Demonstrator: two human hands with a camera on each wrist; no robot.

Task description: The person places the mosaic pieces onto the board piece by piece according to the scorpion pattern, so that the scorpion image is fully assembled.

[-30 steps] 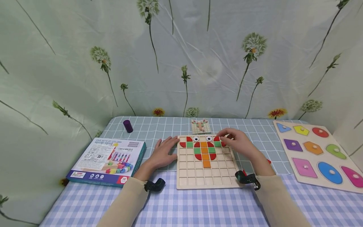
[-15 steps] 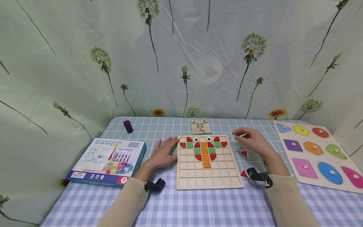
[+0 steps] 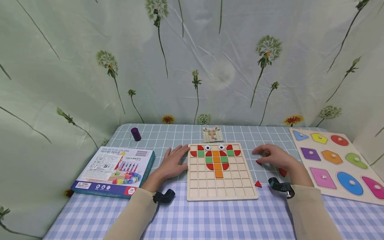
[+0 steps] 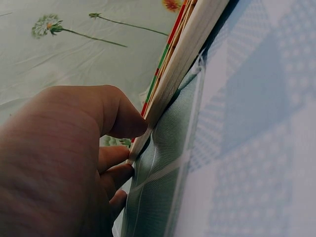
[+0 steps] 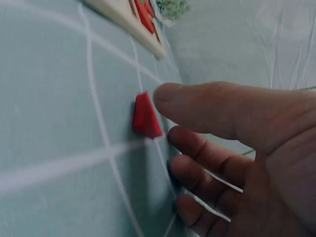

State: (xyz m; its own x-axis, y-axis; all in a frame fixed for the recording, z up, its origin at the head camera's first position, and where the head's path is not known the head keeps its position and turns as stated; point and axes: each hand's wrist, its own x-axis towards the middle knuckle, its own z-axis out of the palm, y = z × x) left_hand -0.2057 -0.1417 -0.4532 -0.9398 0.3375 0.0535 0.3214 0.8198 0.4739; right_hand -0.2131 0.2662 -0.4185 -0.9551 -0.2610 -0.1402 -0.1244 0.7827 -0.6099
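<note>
A wooden grid board (image 3: 222,191) lies flat, with red, green and orange pieces and two eye discs forming a figure in its upper part. My left hand (image 3: 173,163) rests along its left edge; in the left wrist view thumb and fingers touch the board's rim without curling round it. Right of the board, my right hand (image 3: 276,156) is low over the cloth, its fingers loosely bent. Just ahead of its thumb tip in the right wrist view is a small red triangle (image 5: 146,117). Another red triangle (image 3: 258,184) lies nearer me, and a red piece (image 3: 283,172) sits beside the right wrist.
Behind the board lies a small pattern card (image 3: 212,134). To the left are a boxed bead set (image 3: 102,166) and a purple cylinder (image 3: 136,134). A knobbed shape puzzle board (image 3: 315,163) takes up the right side. A flowered curtain (image 3: 222,66) hangs behind the table.
My right hand has moved from the board's upper right corner rightward and down to the loose red triangles, leaving a red piece in view at that corner. The left hand has stayed put.
</note>
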